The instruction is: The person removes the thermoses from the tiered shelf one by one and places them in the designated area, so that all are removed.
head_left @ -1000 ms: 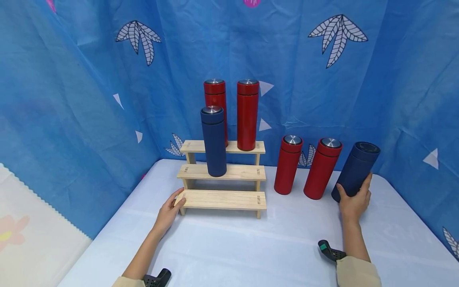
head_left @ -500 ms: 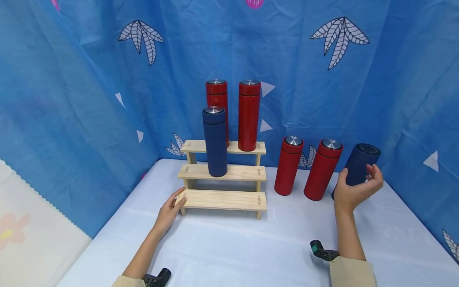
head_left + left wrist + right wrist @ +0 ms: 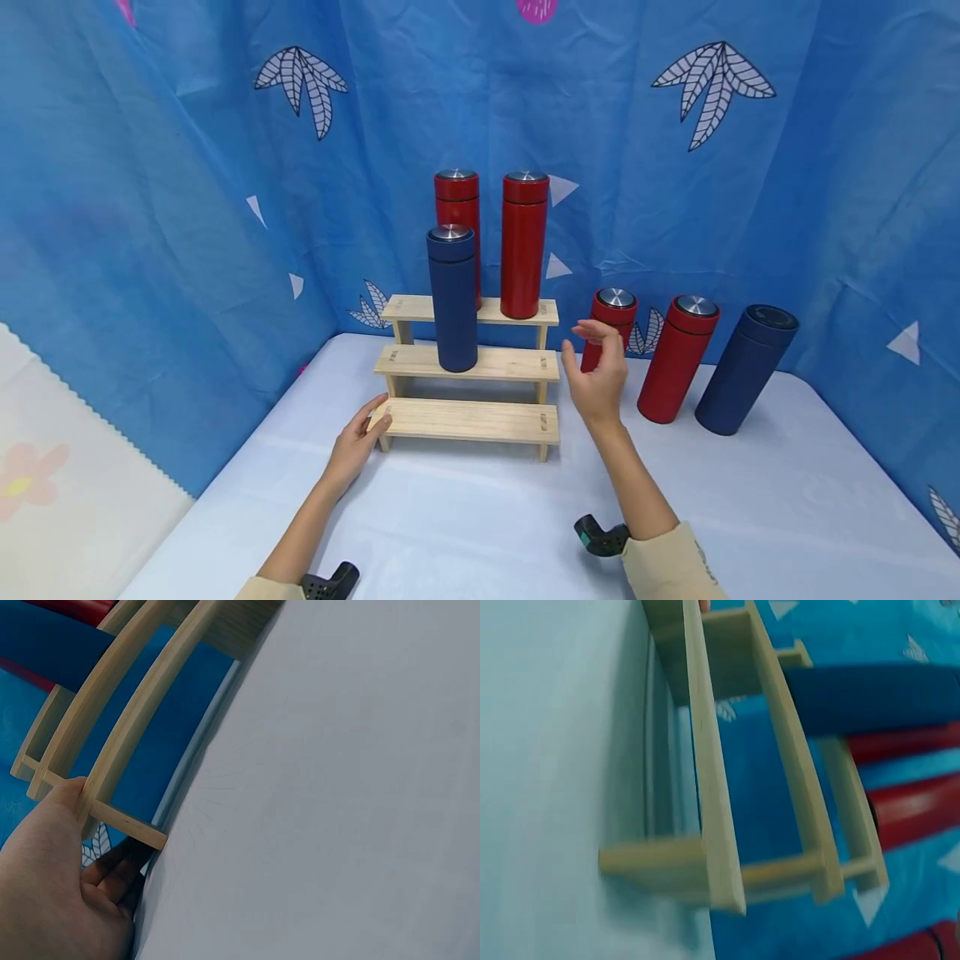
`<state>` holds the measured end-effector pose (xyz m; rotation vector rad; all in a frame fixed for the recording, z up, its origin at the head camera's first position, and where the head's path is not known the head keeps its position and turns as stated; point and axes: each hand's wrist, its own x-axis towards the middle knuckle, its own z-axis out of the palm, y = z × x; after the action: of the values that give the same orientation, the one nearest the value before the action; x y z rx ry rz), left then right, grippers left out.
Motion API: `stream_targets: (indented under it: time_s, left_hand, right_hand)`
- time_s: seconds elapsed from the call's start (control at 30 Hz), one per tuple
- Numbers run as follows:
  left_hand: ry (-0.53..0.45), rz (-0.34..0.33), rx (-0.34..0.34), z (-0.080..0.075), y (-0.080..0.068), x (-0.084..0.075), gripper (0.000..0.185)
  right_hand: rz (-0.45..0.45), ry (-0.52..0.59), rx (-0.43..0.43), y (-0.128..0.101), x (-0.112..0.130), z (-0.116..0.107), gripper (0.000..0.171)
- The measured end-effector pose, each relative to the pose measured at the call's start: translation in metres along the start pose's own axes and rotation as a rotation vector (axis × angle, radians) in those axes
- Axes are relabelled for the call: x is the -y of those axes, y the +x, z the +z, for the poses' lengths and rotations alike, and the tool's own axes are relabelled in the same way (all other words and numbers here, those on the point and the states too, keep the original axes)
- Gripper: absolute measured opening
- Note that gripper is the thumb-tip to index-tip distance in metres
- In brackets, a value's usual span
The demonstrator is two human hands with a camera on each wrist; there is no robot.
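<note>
A three-step wooden display stand [image 3: 465,418] stands on the table. My left hand [image 3: 352,447] grips the left end of its lowest step, thumb on top in the left wrist view. On the middle step is a blue thermos bottle [image 3: 453,304], upright and partly covering a red thermos bottle [image 3: 457,196] on the top step. Another red thermos bottle [image 3: 523,250] stands to its right. My right hand [image 3: 597,375], fingers bent and holding nothing, is in the air right of the stand. It partly hides a red thermos bottle [image 3: 617,310] on the table behind.
On the right of the table [image 3: 465,533] stand a second red bottle [image 3: 677,358] and a blue bottle [image 3: 746,369] with a dark lid. A blue patterned cloth [image 3: 600,100] hangs behind and at both sides.
My right hand has let go of the right-hand blue thermos bottle and moved left toward the stand. That bottle stays on the table. My left hand keeps its grip on the stand.
</note>
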<state>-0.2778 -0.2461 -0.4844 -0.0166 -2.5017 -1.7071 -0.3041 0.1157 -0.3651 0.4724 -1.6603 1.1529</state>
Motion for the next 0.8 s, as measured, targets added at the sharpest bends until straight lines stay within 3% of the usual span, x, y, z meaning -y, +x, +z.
stream_targets:
  time_s: [0.17, 0.4, 0.7, 0.8]
  left_hand:
    - [0.004, 0.006, -0.012, 0.000, 0.000, 0.000, 0.059]
    - [0.010, 0.001, -0.021, -0.001, -0.001, -0.001, 0.061]
    - [-0.011, -0.010, 0.001, -0.001, -0.009, -0.015, 0.055]
    - [-0.012, -0.003, -0.003, 0.000, -0.003, -0.003, 0.059]
  right_hand:
    - [-0.039, 0.084, 0.148, 0.008, 0.015, 0.040, 0.044]
    - [-0.023, 0.161, 0.280, 0.021, 0.024, 0.087, 0.073]
    - [0.125, 0.139, 0.432, 0.014, 0.028, 0.115, 0.093]
    - [0.155, 0.138, 0.474, 0.010, 0.029, 0.121, 0.096]
